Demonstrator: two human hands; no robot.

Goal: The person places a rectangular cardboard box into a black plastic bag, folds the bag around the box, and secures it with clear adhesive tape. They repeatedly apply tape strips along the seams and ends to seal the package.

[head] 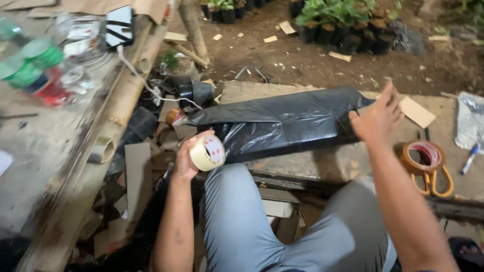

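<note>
Knees sit nearest. Just beyond them, the left hand (187, 160) grips a tape roll (207, 152) at the near left end of the black bag (282, 123). The right hand (377, 117), fingers spread, presses the bag's right end. The bag looks light, soft and slippery, best held by its edges. Scissors (428, 171) lie right of it; potted plants (343, 25) stand beyond.

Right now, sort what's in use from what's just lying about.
In use: tape roll in the left hand; black plastic bundle under the right hand.
Lying about: orange scissors, brown tape roll, blue marker, green-capped bottles, potted seedlings.
</note>
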